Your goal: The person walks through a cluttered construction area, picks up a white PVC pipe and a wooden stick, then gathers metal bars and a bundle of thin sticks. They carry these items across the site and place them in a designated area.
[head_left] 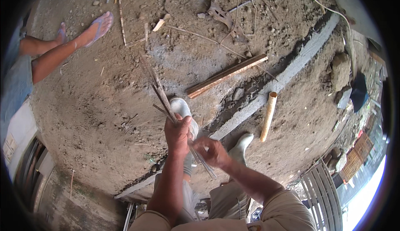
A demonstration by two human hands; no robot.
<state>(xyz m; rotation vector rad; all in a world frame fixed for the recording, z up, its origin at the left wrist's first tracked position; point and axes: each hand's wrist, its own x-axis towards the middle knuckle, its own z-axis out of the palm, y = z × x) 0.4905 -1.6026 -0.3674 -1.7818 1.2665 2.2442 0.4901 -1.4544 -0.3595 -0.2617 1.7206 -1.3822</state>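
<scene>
My left hand (pixel 178 134) is wrapped round a bundle of thin brown rods (pixel 160 85), wood or rusty metal, I cannot tell which. The bundle slants from the upper left down past my palm, and its lower ends come out beneath my right hand (pixel 211 151). That hand is curled beside the rods, fingers bent toward the thumb; whatever they pinch is too small to make out. Below the hands show my pale boots (pixel 241 145), one on each side of a grey concrete strip.
A rusty metal channel (pixel 227 76) lies ahead on the dirt. A yellowish tube (pixel 268 116) rests right of the concrete strip (pixel 287 75). Bent wire (pixel 255 18) lies farther off. At the left stands another person in sandals (pixel 98 29). A slatted rack (pixel 323 195) is at the lower right.
</scene>
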